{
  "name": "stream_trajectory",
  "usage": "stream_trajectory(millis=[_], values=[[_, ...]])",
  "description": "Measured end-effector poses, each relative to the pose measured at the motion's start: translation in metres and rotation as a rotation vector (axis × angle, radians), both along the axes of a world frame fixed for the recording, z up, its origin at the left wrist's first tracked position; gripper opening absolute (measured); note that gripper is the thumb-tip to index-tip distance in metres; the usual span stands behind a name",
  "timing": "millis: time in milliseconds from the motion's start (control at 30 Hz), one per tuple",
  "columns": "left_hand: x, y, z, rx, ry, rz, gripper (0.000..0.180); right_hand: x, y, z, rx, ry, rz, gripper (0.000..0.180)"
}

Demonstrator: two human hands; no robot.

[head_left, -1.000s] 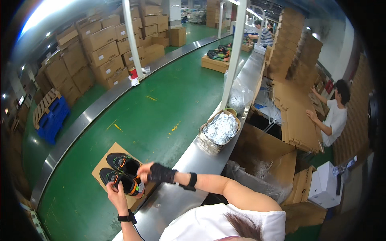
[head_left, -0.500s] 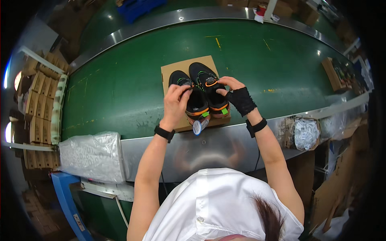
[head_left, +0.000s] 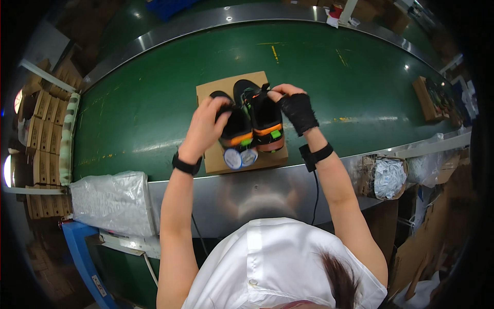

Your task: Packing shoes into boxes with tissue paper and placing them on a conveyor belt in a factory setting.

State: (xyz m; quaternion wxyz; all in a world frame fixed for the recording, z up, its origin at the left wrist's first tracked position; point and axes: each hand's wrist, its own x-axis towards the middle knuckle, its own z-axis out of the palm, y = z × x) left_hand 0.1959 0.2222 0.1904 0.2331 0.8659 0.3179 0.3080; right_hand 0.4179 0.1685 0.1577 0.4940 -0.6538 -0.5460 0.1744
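A pair of black sneakers with orange and green trim stands side by side on a brown cardboard box, heels toward me. My left hand (head_left: 207, 125) is closed at the tongue of the left sneaker (head_left: 235, 126); its fingertips are partly blurred. Wearing a black fingerless glove, my right hand (head_left: 292, 105) pinches the raised tongue of the right sneaker (head_left: 267, 114). Round white-and-blue tags (head_left: 232, 158) hang at the left sneaker's heel. The cardboard box (head_left: 211, 164) lies flat under both shoes.
The green belt (head_left: 154, 103) has a metal edge (head_left: 257, 191) in front of me. Plastic-wrapped sheets (head_left: 113, 201) lie at left, beside stacked cartons (head_left: 38, 129). At right are a carton of crumpled white pieces (head_left: 388, 177) and an open box holding shoes (head_left: 429, 100).
The sneakers tilt more toward me, and the right one's tongue is pulled up. My left hand has shifted left. A second round tag shows at the heels.
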Motion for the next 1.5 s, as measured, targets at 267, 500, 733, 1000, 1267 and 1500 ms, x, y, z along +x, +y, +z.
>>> stream_trajectory(millis=[267,500,733,1000,1267,1500], values=[[-0.108,-0.068,-0.027,-0.099,-0.254,0.369,0.014,-0.009,-0.051,-0.043,-0.047,0.152,0.134,0.036],[-0.249,-0.136,-0.059,-0.106,-0.012,0.468,0.025,0.030,-0.184,-0.012,-0.117,0.050,-0.147,0.048],[-0.246,-0.121,-0.055,-0.680,0.434,0.488,0.014,0.058,-0.283,-0.061,-0.655,0.079,-0.308,0.051],[-0.149,-0.002,-0.121,-0.877,0.201,0.386,0.043,0.014,-0.244,-0.007,-0.005,-0.119,-0.081,0.041],[-0.010,-0.037,-0.072,-1.061,-0.194,0.070,0.043,-0.058,-0.176,-0.041,-0.241,-0.539,-0.053,0.070],[0.054,-0.060,-0.056,-0.565,-0.147,0.165,0.053,-0.046,-0.113,-0.083,-0.176,-0.182,-0.218,0.074]])
